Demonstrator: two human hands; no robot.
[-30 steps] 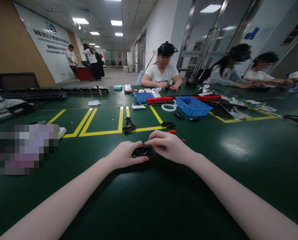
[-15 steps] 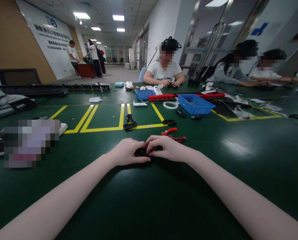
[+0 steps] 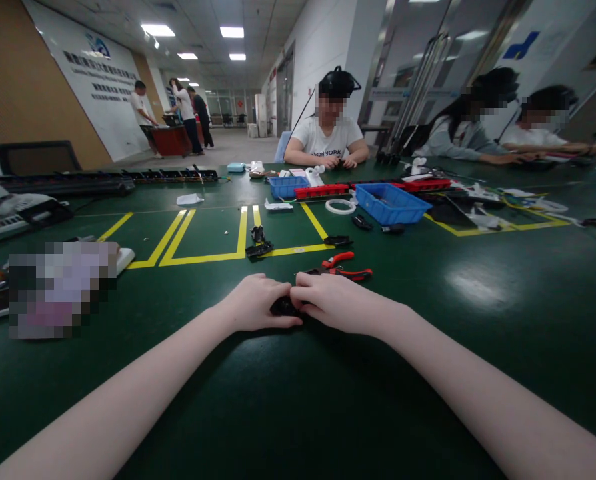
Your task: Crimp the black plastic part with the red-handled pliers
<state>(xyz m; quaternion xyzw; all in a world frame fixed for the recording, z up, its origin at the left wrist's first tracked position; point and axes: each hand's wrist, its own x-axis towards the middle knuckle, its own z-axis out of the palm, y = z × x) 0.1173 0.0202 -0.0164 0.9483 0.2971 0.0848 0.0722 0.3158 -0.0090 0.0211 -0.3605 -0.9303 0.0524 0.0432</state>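
A small black plastic part [image 3: 284, 307] is between my two hands, low over the green table. My left hand [image 3: 255, 303] is closed around its left side, thumb along the near edge. The fingers of my right hand [image 3: 335, 300] are bent and pressed against its right end. Much of the part is hidden by the fingers, so its exact kind does not show. Just beyond my right hand lie red-handled pliers [image 3: 351, 273]. Black plastic pieces [image 3: 259, 247] lie ahead on the yellow tape, and another black piece [image 3: 338, 241] lies to their right.
A blue bin [image 3: 391, 207] and a smaller blue bin [image 3: 287, 187] stand ahead, near a white ring [image 3: 341, 207] and a red strip [image 3: 323, 191]. A blurred-out object [image 3: 63, 287] lies at left. Across the table sits a person [image 3: 328, 137]; others sit at right.
My right hand's fingers have drawn closer together and lower on the black part. My left hand stays almost in place around it.
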